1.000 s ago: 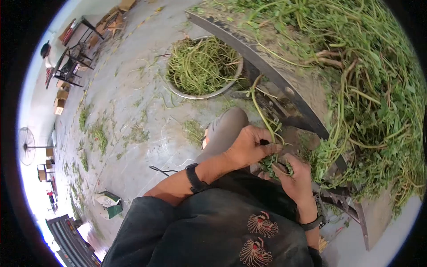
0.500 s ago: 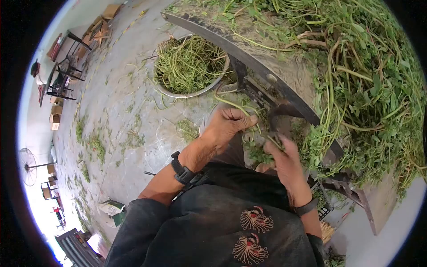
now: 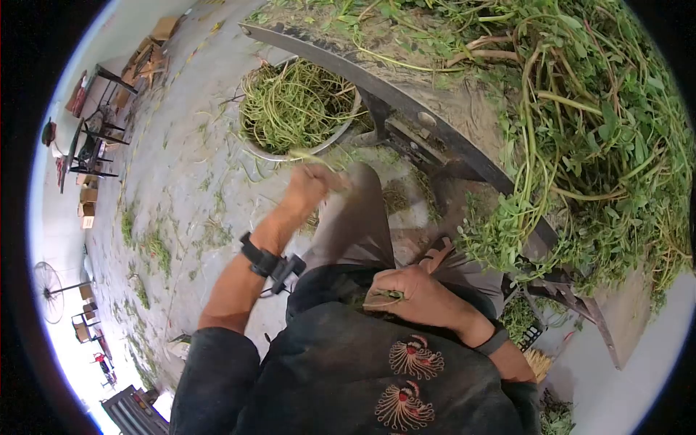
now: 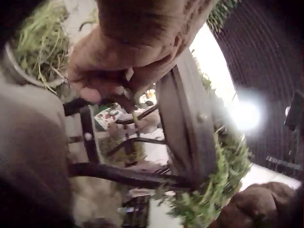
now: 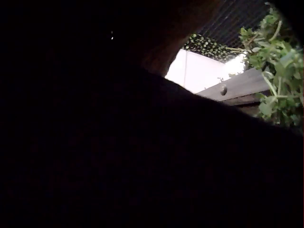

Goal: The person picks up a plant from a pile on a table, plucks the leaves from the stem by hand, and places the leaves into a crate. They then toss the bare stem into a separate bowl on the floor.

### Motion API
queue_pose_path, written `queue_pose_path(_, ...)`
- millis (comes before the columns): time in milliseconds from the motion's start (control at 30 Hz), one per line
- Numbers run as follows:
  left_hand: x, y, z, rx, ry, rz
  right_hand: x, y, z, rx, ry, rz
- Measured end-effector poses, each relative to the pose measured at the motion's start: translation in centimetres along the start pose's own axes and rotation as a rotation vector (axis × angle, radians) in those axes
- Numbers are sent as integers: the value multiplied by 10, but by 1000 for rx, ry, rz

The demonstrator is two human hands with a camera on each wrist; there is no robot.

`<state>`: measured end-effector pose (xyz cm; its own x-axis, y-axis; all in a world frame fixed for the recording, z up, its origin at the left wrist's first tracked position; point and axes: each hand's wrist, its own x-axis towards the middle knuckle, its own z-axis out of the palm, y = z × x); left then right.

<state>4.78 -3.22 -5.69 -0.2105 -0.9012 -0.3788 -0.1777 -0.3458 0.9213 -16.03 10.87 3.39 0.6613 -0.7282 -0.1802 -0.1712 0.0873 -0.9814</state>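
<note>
My left hand point(image 3: 312, 187) is blurred, out over the knee near the metal basin point(image 3: 346, 132) on the floor. It pinches a pale green stem point(image 3: 307, 157), which points toward the basin's near rim. Long green stems point(image 3: 297, 109) fill the basin in a tangle. Down at the lap, my right hand point(image 3: 424, 296) has its fingers curled around a bit of green leaves point(image 3: 394, 293), close against the dark shirt. Most of that leaf bit is hidden in the hand, and the right wrist view is largely dark.
A table point(image 3: 464, 109) with a dark metal edge stands at the right, heaped with leafy green plants point(image 3: 602, 145) that hang over its side. Plant scraps point(image 3: 156, 246) lie about the floor. A fan point(image 3: 49, 290) and dark chairs point(image 3: 94, 138) are at the far left.
My left hand has moved left, away from the table edge and toward the basin, with the stem. My right hand has drawn back to the lap with leaves. The hands have parted.
</note>
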Motion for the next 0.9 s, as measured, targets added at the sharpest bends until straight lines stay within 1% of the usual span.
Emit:
queue_pose_path(33, 14, 6, -16, 163, -4, 52, -1, 5, -1, -91, 45, 12)
queue_pose_path(67, 31, 15, -34, 325, -8, 102, -1, 8, 1, -88, 44, 15)
queue_pose_path(133, 63, 38, -65, 448, 30, 23, -3, 10, 3, -55, 48, 27)
queue_pose_path(200, 93, 52, -83, 239, 115, 55, -2, 6, 4, -105, 52, 29)
queue_pose_path(233, 92, 60, -83, 241, 114, 54, -1, 5, 5, -149, 61, 30)
queue_pose_path(300, 92, 74, -80, 187, 215, 188, -2, 4, 6, -149, 60, 37)
queue_pose_path(333, 88, 73, -74, 190, 211, 187, -3, 4, 6, -153, 55, 43)
queue_pose_path(400, 69, 65, -57, 118, 77, 153, -4, 10, 7, -118, 49, 34)
queue_pose_path(433, 58, 62, -49, 111, 44, 108, -5, 12, 8, -84, 41, 22)
queue_pose_path(467, 50, 56, -48, 112, 46, 106, -8, 12, 7, -82, 38, 22)
queue_pose_path(533, 39, 41, -49, 113, -9, 69, -16, 8, 2, -159, 61, 35)
queue_pose_path(567, 35, 35, -52, 181, -7, 87, -22, 7, -2, -153, 62, 32)
queue_pose_path(633, 20, 34, -51, 224, -9, 75, -40, 5, -17, -162, 145, 53)
queue_pose_path(667, 15, 34, -50, 263, -12, 67, -50, 4, -23, -159, 142, 49)
queue_pose_path(733, 9, 32, -46, 264, -31, 61, -70, 7, -30, -240, 347, 190)
queue_pose_path(767, 7, 31, -43, 258, -56, 58, -79, 12, -32, -234, 348, 187)
queue_pose_path(833, 4, 31, -35, 255, -77, 48, -96, 23, -32, -75, 550, 241)
queue_pose_path(867, 4, 31, -31, 246, -95, 43, -104, 25, -31, -72, 553, 239)
queue_pose_path(900, 4, 30, -29, 250, -96, 44, -111, 27, -30, -33, 604, 281)
